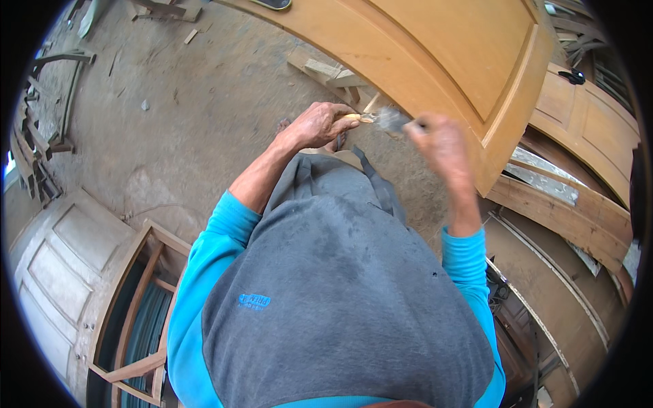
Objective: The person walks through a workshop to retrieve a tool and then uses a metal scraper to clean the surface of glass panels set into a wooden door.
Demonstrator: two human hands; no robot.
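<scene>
A dusty brown floor (170,136) spreads across the left half, with a small wood chip (191,36) and a pale lump (145,105) on it. Weathered timber (30,149) is heaped near the left rim. At lower left, a whitish panelled door (64,272) is beside a brown wooden frame (139,366) with crossing bars. Pale wood pieces (325,68) sit near the top centre. At far right, a tan panelled door (585,129) carries a small black object (573,76), its kind unclear, and a wide brown plank (561,211) lies near that door

The brown floor (204,88) bears a wood offcut (191,37)
</scene>
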